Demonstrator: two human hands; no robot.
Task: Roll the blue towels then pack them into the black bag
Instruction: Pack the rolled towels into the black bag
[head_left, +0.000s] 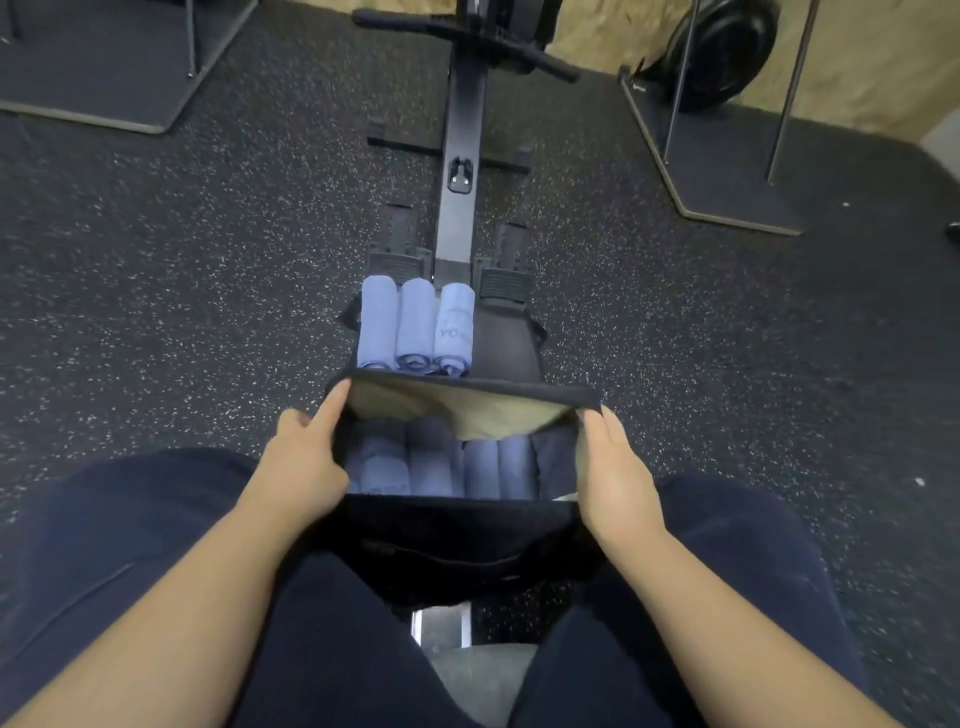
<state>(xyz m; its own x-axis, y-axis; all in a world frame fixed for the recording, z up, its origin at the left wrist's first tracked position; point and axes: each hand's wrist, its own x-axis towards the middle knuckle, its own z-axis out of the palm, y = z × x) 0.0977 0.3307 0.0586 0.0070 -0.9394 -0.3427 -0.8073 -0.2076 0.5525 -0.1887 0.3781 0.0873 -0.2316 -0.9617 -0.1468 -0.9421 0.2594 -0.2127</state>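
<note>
The black bag sits between my knees, its mouth spread wide and its tan lining showing. Several rolled blue towels lie side by side inside it. Three more rolled blue towels lie in a row just beyond the bag on a black pad. My left hand holds the bag's left side, with the index finger stretched along the rim. My right hand holds the right side with its fingers straight and forward. Both thumbs are hidden by the bag's walls.
I sit astride a rowing machine whose rail and footrests run ahead of the towels. Speckled black rubber floor lies on both sides. Metal frames with mats stand at far left and far right.
</note>
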